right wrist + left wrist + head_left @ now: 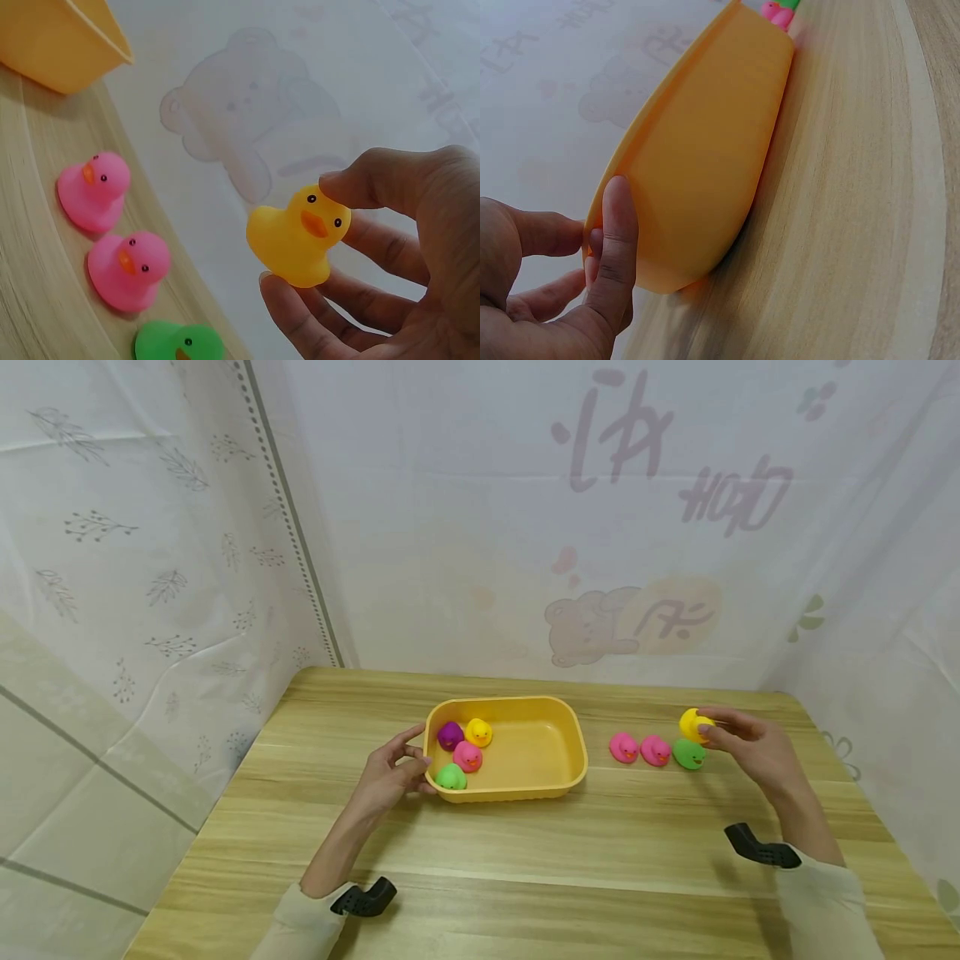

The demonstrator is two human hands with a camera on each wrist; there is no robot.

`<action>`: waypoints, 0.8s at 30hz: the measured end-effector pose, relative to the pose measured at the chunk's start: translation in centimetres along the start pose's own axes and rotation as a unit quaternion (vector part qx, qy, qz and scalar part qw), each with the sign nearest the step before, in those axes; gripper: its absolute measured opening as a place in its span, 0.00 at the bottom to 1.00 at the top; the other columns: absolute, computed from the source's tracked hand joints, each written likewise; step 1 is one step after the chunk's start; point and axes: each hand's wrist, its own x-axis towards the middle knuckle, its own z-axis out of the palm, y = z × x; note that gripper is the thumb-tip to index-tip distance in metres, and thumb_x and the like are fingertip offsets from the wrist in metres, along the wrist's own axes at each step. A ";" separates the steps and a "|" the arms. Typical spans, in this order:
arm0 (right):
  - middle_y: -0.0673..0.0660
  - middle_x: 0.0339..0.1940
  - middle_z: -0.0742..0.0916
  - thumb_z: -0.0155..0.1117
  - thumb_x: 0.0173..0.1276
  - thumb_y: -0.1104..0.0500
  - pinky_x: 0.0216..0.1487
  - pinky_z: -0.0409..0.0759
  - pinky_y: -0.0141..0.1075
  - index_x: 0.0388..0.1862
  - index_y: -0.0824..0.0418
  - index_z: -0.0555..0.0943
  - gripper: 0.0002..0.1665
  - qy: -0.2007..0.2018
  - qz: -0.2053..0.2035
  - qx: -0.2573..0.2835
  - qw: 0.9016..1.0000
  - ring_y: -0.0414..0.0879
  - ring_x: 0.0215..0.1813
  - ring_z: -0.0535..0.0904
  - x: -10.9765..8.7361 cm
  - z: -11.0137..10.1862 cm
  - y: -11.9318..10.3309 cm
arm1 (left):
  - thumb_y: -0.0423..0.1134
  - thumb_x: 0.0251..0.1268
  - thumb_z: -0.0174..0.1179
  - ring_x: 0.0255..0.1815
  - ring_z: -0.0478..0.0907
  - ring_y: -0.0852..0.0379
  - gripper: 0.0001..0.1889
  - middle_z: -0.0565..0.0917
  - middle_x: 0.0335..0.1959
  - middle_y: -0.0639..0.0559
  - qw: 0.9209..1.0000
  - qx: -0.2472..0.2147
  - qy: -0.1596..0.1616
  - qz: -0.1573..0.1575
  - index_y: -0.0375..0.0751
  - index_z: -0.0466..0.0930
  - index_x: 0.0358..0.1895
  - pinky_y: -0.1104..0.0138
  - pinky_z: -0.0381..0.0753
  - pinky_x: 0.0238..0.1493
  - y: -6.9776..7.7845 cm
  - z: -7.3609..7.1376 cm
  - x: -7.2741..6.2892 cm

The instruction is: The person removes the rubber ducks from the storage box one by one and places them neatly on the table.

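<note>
My left hand (390, 772) grips the left end of a yellow plastic basin (540, 792), its fingers about the rim in the left wrist view. Inside, at the basin's left end, lie a purple rubber duck (450, 736), a yellow one, a pink one (468, 757) and a green one (451, 777). Over on the right, my right hand (753, 747) pinches another yellow rubber duck (289, 236) between thumb and fingers, raised off the table. Beneath it stands a green duck (688, 754), in a row with two pink ducks (624, 747).
The wooden table (480, 868) runs back to a printed white curtain (465, 527). More curtain hangs on both sides. A black strap-like piece (365, 897) sits at the left wrist, and another (761, 847) at the right wrist.
</note>
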 end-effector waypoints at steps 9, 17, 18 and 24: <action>0.31 0.47 0.85 0.66 0.74 0.50 0.45 0.88 0.23 0.67 0.68 0.77 0.30 0.014 0.003 0.002 1.000 0.31 0.44 0.86 -0.1 -1.1 1.5 | 0.25 0.71 0.57 0.29 0.83 0.57 0.33 0.72 0.43 0.46 1.000 -0.003 -0.001 -0.004 0.43 0.63 0.78 0.59 0.94 0.40 0.0 0.0 0.0; 0.28 0.46 0.82 0.65 0.74 0.44 0.44 0.84 0.20 0.68 0.67 0.77 0.35 0.019 0.028 -0.042 0.999 0.28 0.43 0.84 -0.6 -1.9 2.9 | 0.25 0.71 0.58 0.29 0.83 0.52 0.33 0.73 0.43 0.45 1.000 0.001 0.000 -0.004 0.43 0.63 0.78 0.58 0.94 0.39 -0.1 0.0 0.1; 0.27 0.46 0.82 0.64 0.74 0.43 0.44 0.83 0.20 0.69 0.66 0.77 0.35 0.019 0.035 -0.045 0.998 0.27 0.43 0.84 -0.6 -2.0 3.0 | 0.25 0.71 0.58 0.29 0.83 0.52 0.33 0.73 0.43 0.45 1.000 0.001 0.001 -0.004 0.43 0.63 0.78 0.58 0.94 0.39 -0.1 0.0 0.1; 0.23 0.41 0.82 0.65 0.73 0.41 0.43 0.81 0.18 0.69 0.62 0.78 0.35 0.020 0.063 -0.046 0.997 0.26 0.42 0.83 -0.6 -2.4 4.2 | 0.25 0.71 0.57 0.28 0.83 0.51 0.33 0.73 0.43 0.45 1.000 0.001 0.002 -0.004 0.43 0.64 0.78 0.58 0.94 0.39 0.0 0.0 0.0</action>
